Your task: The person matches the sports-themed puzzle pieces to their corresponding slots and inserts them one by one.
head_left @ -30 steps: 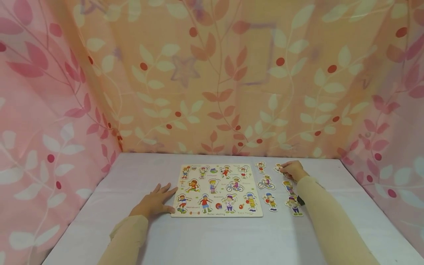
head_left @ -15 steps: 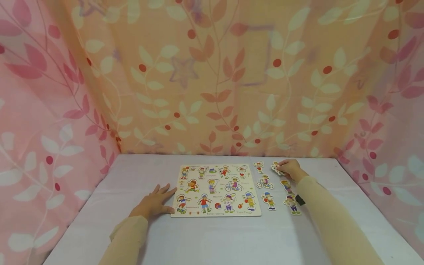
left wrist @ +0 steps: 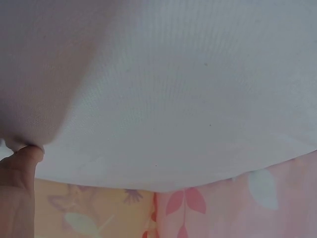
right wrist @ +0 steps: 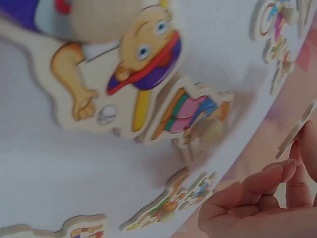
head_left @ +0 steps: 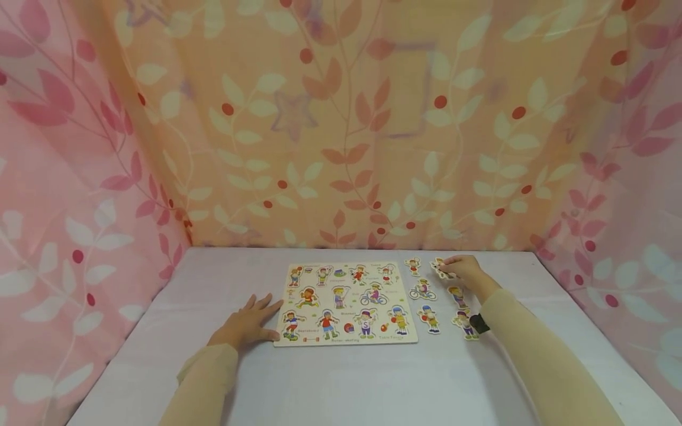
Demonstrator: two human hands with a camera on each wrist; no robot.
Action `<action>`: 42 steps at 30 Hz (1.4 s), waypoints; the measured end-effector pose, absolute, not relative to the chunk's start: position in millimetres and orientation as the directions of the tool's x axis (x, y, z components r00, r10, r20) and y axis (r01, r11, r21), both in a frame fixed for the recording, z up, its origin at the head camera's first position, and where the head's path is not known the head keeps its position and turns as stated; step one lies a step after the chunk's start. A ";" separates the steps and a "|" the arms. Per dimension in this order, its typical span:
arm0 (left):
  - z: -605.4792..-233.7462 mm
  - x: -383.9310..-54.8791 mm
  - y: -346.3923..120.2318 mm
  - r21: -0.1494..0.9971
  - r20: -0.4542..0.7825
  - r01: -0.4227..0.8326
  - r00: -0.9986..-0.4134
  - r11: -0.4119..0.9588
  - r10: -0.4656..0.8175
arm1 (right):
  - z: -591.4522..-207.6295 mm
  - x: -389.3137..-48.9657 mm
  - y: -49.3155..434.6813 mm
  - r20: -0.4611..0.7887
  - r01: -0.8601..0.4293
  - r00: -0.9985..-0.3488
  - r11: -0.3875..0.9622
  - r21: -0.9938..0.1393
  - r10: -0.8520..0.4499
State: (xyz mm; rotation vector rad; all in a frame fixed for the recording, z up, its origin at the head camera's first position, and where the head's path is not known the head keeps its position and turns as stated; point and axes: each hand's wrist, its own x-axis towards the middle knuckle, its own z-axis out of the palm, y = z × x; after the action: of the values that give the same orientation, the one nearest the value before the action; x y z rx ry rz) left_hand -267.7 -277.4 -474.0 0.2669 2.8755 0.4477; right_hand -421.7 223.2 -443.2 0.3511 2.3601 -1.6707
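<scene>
The puzzle board (head_left: 322, 305) has an S (head_left: 366, 325) on one cartoon kid's shirt, plus kinda blurry "Table Tennis" (head_left: 391, 337) and "Roller-skating" (head_left: 345, 341) labels.

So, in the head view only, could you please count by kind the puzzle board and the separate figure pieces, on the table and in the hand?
Puzzle board: 1
Loose figure pieces visible on the table: 5
Held figure piece, in the right hand: 1
Total: 7

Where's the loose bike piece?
In the head view, the bike piece lies just right of the puzzle board, between the racket piece and the blue-hat piece.
</scene>
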 end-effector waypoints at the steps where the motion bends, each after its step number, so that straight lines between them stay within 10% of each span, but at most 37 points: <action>1: -475.0 -267.8 -277.7 0.318 -0.190 0.144 -0.959 0.937 0.212 | -441.8 -420.3 220.9 -0.326 0.328 -0.943 0.315 -0.891 0.059; 19: -477.2 -266.4 -280.0 0.307 -0.193 0.125 -0.963 0.943 0.190 | -436.2 -411.8 177.6 -0.156 0.111 -0.986 0.477 -0.872 -0.055; 42: -471.6 -267.3 -274.8 0.299 -0.215 0.109 -0.960 0.948 0.178 | -445.8 -406.6 122.3 -0.181 0.152 -0.983 0.420 -0.895 -0.029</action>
State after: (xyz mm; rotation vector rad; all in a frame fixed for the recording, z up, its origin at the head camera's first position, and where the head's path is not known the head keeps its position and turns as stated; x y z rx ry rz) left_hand -267.3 -274.8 -471.6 0.2138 2.8621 0.4194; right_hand -406.6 122.3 -445.8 0.1092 2.5009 -1.6034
